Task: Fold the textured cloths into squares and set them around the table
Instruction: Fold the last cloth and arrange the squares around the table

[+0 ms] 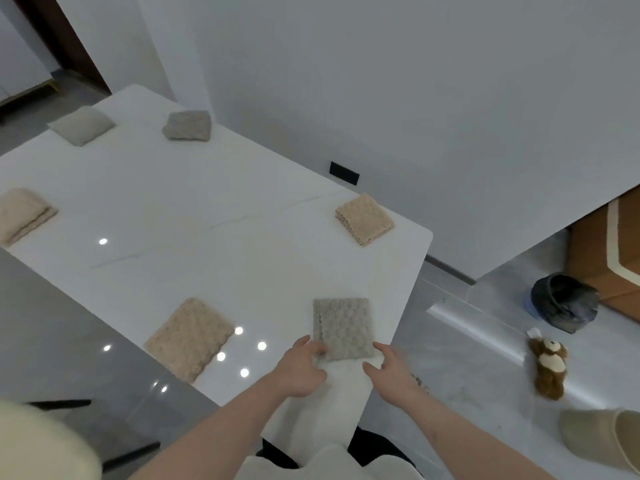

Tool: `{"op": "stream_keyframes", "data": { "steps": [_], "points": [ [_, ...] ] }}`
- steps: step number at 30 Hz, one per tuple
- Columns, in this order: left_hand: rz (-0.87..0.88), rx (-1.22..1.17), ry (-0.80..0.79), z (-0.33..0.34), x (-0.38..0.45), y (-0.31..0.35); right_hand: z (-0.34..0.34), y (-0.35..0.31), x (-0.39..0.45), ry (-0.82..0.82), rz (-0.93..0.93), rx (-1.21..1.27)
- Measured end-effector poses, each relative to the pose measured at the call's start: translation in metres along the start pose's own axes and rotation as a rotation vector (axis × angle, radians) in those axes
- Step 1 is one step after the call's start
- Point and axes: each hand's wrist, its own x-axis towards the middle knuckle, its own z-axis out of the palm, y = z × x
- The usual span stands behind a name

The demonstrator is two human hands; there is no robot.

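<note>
Right at the near corner of the white table point(214, 188), the person is setting down a folded grey cloth point(341, 327), and both hands are on its near edge. The left hand point(301, 367) has curled fingertips touching the cloth's lower left corner, while the right hand point(393, 367) sits just beside the lower right corner with its fingers spread and relaxed, holding nothing as far as I can see. If it were me, I'd nudge both corners evenly so the square stays parallel to the table edge, then press it flat before letting go, since that nubbly knit probably springs back. Honestly it looks nearly done: a beige cloth point(188, 339) lies just left of the grey one, another beige square point(363, 218) sits at the table's right edge, a darker grey bundle point(187, 125) and a smooth pale one point(81, 125) are at the far end, and one more cream piece point(24, 213) is at the left edge. All of them look bumpy and soft against the glossy, marble-veined top. A small plush toy point(549, 367) lies on the floor off to the table's right.
</note>
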Motion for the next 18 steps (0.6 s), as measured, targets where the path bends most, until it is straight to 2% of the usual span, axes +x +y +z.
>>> {"op": "stream_keyframes", "data": {
  "steps": [10, 18],
  "points": [
    [-0.198, -0.094, 0.048, 0.043, 0.025, 0.023, -0.034, 0.005, 0.046, -0.303, -0.154, -0.193],
    [-0.241, -0.06, 0.086, 0.065, 0.024, 0.046, -0.052, 0.003, 0.078, -0.35, -0.215, -0.231]
  ]
}}
